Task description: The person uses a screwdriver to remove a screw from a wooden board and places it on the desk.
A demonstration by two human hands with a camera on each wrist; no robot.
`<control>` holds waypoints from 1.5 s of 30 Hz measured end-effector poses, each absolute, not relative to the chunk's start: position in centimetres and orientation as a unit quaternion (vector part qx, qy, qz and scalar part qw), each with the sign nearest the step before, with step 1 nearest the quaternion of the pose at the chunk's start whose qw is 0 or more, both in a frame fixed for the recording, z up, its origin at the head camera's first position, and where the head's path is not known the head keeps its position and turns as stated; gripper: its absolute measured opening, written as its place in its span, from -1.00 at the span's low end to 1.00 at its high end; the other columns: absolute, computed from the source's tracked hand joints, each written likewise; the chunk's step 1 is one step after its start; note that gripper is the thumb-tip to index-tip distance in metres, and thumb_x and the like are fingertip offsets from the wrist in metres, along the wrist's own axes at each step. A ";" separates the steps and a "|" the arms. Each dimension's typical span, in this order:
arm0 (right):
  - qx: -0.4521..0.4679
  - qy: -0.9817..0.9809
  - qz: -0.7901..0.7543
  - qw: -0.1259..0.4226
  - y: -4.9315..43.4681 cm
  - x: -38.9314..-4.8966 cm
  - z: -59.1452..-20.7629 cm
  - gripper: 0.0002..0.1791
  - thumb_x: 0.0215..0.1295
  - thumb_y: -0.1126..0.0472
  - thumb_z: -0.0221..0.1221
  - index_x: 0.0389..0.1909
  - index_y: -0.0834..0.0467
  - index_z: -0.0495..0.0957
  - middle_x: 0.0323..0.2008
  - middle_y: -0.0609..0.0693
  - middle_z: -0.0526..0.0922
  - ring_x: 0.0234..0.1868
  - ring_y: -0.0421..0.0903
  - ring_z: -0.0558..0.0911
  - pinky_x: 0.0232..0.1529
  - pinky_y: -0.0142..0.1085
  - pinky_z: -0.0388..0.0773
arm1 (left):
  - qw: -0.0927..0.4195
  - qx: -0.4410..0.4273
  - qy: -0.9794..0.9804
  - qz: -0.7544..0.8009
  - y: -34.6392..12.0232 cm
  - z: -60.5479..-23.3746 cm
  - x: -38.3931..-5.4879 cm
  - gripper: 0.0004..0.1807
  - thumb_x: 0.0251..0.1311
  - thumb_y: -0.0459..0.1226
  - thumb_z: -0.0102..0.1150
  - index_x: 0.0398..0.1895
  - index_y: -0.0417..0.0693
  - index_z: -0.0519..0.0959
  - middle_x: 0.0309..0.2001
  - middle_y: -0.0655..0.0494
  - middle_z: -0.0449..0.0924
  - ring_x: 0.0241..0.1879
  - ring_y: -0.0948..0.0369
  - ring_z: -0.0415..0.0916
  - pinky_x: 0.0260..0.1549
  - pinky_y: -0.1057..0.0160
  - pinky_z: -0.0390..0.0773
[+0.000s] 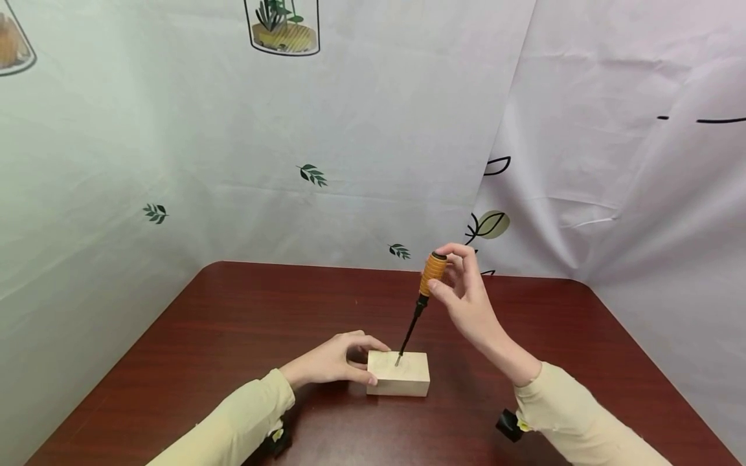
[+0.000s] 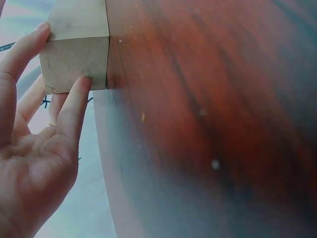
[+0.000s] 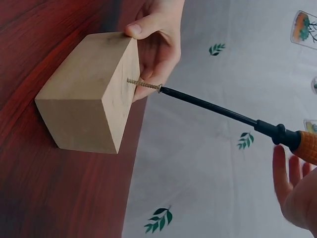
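Note:
A pale wooden block [image 1: 397,386] lies on the table, steadied by my left hand [image 1: 329,360], which grips its left end with the thumb in front and fingers at the far side. In the left wrist view, fingertips of that hand [image 2: 47,153] press the block's end face [image 2: 72,62]. A screw [image 3: 143,85] stands partly sunk in the block's top. The dark shaft of a screwdriver [image 3: 213,106] meets the screw head, leaning slightly right in the head view. My right hand [image 1: 474,310] pinches its orange handle [image 1: 432,277] between thumb and fingers near the top.
The dark red wooden table [image 1: 280,304] has rounded far corners. A white cloth [image 1: 361,129] with printed leaves and jars hangs behind and beside it. Black wrist devices [image 1: 509,425] sit at both cream sleeves [image 1: 583,414].

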State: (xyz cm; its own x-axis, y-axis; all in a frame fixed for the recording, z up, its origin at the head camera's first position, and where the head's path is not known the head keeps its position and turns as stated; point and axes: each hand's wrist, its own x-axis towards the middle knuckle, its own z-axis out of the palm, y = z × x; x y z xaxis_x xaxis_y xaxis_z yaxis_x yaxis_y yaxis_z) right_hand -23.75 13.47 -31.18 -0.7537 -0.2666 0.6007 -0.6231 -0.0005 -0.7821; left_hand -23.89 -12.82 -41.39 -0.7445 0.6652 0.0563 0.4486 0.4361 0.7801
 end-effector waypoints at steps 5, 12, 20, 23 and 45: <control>0.294 -0.724 0.606 0.151 13.5 -23.6 -31.0 -0.43 0.30 0.41 0.22 0.22 0.22 0.15 -0.03 0.04 0.43 -0.09 -0.20 0.58 -0.12 -0.39 0.66 | 0.134 0.334 0.834 0.419 -12.7 -41.4 -23.9 -0.47 0.07 -0.03 0.45 0.16 0.30 0.58 0.00 0.17 0.53 0.00 0.31 0.48 0.06 0.28 0.57; 0.342 -0.680 0.637 0.123 13.8 -23.6 -31.1 -0.50 0.41 0.54 -0.11 0.31 0.32 0.03 0.14 0.25 0.50 0.08 -0.18 0.66 0.07 -0.31 0.64 | 0.135 0.331 0.842 0.405 -12.8 -41.4 -23.9 -0.48 0.09 0.01 0.43 0.17 0.37 0.56 0.01 0.22 0.53 0.00 0.31 0.48 0.05 0.26 0.51; 0.282 -0.750 0.582 0.138 14.0 -23.2 -30.8 -0.41 0.33 0.35 0.22 0.26 0.10 0.15 -0.06 0.06 0.44 -0.24 -0.14 0.67 -0.12 -0.40 0.64 | 0.130 0.337 0.839 0.407 -12.8 -41.4 -23.9 -0.48 0.08 0.00 0.44 0.17 0.33 0.57 -0.01 0.19 0.54 -0.01 0.33 0.49 0.04 0.30 0.53; 0.302 -0.746 0.578 0.134 14.1 -23.1 -30.5 -0.44 0.35 0.38 0.18 0.28 0.12 0.18 -0.03 0.13 0.47 -0.15 -0.14 0.66 -0.08 -0.41 0.63 | 0.130 0.336 0.840 0.405 -12.8 -41.3 -23.9 -0.48 0.09 0.00 0.43 0.17 0.34 0.57 -0.01 0.19 0.54 -0.01 0.33 0.49 0.03 0.29 0.53; 0.334 -0.727 0.585 0.133 14.5 -23.1 -30.5 -0.54 0.43 0.46 0.00 0.26 0.24 0.10 0.11 0.07 0.51 0.00 -0.20 0.64 -0.02 -0.42 0.61 | 0.137 0.330 0.842 0.404 -12.8 -41.2 -23.9 -0.47 0.07 0.00 0.44 0.17 0.35 0.57 -0.01 0.21 0.54 -0.01 0.31 0.49 0.03 0.27 0.51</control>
